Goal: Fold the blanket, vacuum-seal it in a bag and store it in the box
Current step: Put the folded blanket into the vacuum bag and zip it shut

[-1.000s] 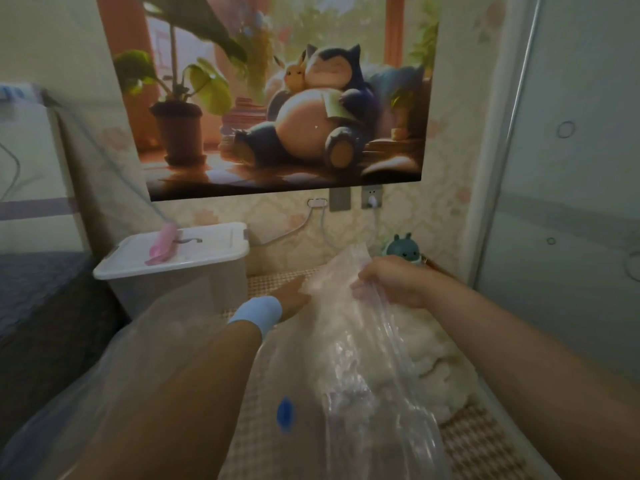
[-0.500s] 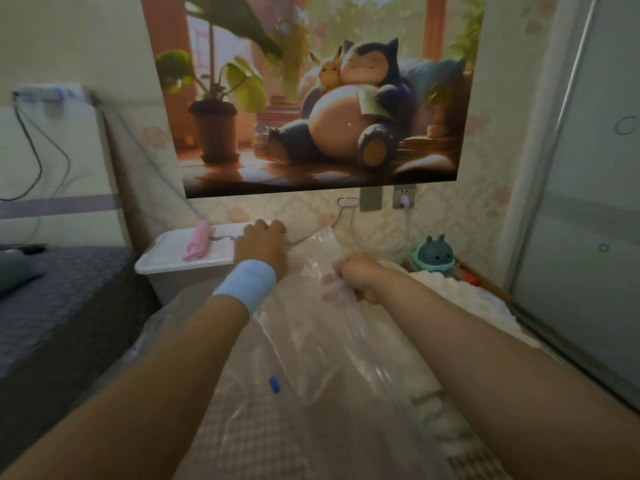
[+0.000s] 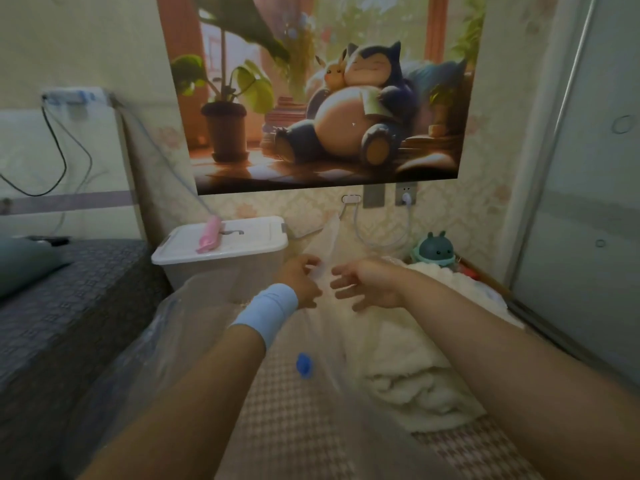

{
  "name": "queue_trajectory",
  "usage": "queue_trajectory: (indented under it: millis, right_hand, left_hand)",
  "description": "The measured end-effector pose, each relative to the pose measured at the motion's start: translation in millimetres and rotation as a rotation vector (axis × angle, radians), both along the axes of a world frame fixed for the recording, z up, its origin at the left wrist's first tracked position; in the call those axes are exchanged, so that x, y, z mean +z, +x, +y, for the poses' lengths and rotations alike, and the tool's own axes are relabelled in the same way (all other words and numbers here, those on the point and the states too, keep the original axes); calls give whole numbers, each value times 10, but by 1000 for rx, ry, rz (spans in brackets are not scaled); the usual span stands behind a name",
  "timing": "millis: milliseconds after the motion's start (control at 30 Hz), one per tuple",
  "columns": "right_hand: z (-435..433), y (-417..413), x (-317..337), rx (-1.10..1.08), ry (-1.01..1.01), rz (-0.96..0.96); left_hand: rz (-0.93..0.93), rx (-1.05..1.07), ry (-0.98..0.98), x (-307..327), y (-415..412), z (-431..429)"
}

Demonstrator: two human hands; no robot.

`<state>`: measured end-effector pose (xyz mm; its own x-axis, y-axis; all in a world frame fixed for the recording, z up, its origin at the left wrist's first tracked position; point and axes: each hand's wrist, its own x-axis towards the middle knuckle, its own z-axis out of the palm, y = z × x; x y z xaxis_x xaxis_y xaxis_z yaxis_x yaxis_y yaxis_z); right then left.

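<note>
Plastic film, clear and creased: the vacuum bag (image 3: 325,244) stands up in front of the person. Its top corner is raised above the hands and its body spreads down and left over a checked mat (image 3: 294,438). Blue valve (image 3: 304,364) on the film, between the forearms.

Left hand (image 3: 301,280), light blue wristband (image 3: 268,311) behind it: fingers curled on the film near the top. Right hand (image 3: 367,285): fingers spread, just beside the film; contact cannot be told.

Blanket (image 3: 415,368), white and fluffy, lies bunched on the mat at right, partly veiled by film; whether any of it is inside the bag cannot be told.

Box (image 3: 221,258), translucent white, lid on, behind the bag at left; pink object (image 3: 209,233) on the lid.

Bag's lower end is cut off by the frame edge. Blur softens hands and film.
</note>
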<state>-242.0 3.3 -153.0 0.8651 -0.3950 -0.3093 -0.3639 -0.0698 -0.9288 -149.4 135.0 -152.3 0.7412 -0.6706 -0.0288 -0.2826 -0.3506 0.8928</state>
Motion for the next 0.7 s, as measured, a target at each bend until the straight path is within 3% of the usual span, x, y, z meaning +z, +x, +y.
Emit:
queue_trajectory:
  millis: [200,267,333,400,433,467,500,600,667,700]
  right_hand:
    - [105,-229,-206,340,-1181,456]
    - [83,-216,-271,334,-1323,390]
    - [134,-190,-286,383,-1360,242]
    - [177,-209,-269,414,-1488,121]
    - [179,-248,-244,398,-1589,82]
    - [161,-287,-229,362,-1670,54]
    - [122,-338,-226,310,-1689,46]
    - [-50,-518,-275,19,-1324,-92]
    - [-260,-632,-313,-211,-1205,-129]
    - [-395,-703,-330,-269,-1205,-18]
  left_hand:
    - [-572,216,214,133,397,599]
    - [-758,230,277,171,396,717]
    - [-1160,138,314,169,273,707]
    - [-1529,-154,248,138,75,585]
    - [-1590,-357,240,123,-37,531]
    - [-1541,-516,327,93,-120,481]
    - [-1381,-576,492,80,-201,436]
    - [-767,-469,974,-75,-257,301]
    - [-564,-375,1079,-103,-314,191]
    - [-522,-333,1058,-86,-351,108]
